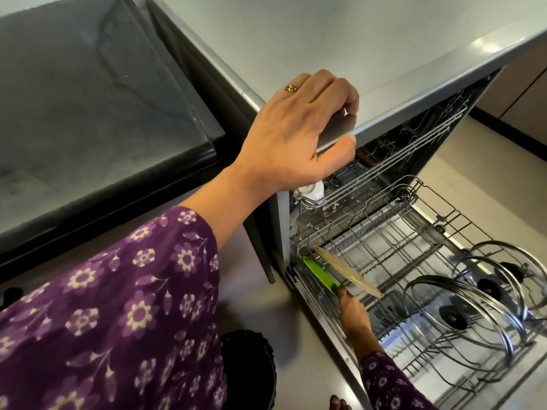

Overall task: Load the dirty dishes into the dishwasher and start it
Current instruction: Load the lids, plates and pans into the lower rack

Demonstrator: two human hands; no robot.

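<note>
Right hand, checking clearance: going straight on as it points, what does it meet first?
Probably the lower rack's wire wall beyond the green board the right hand grips; depth is unclear.

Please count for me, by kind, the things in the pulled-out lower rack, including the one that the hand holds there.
Glass lids: 3
Green board, held by the right hand: 1
Tan board: 1
Total: 5
</note>
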